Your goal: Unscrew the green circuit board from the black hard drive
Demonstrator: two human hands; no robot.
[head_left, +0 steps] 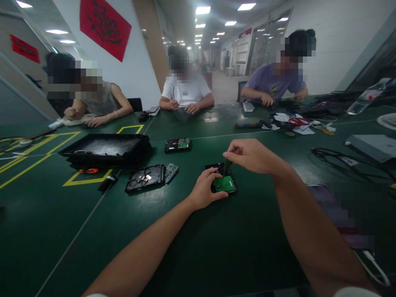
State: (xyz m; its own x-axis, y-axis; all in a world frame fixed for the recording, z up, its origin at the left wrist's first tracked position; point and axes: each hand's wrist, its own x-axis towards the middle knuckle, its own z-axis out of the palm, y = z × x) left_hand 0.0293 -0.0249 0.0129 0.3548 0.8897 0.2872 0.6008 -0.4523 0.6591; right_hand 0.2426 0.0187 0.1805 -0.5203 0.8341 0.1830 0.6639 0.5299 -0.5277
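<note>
A hard drive point(225, 184) lies on the green table with its green circuit board facing up. My left hand point(206, 187) grips it from the left, fingers across the far part and thumb along the near edge. Above it, my right hand point(247, 156) pinches a dark screwdriver point(227, 164) that points down at the board; its tip is hard to make out. Left of my hands, an opened black hard drive casing point(146, 179) rests beside a loose circuit board point(172, 172). Another hard drive point(177, 144) lies farther back.
Stacked black trays point(107, 148) stand at the left, near a small black object point(108, 182). A grey metal box point(373, 147), black cables point(332, 159) and a plastic bottle point(368, 97) occupy the right side. Three people sit across the table, their hands on its far edge.
</note>
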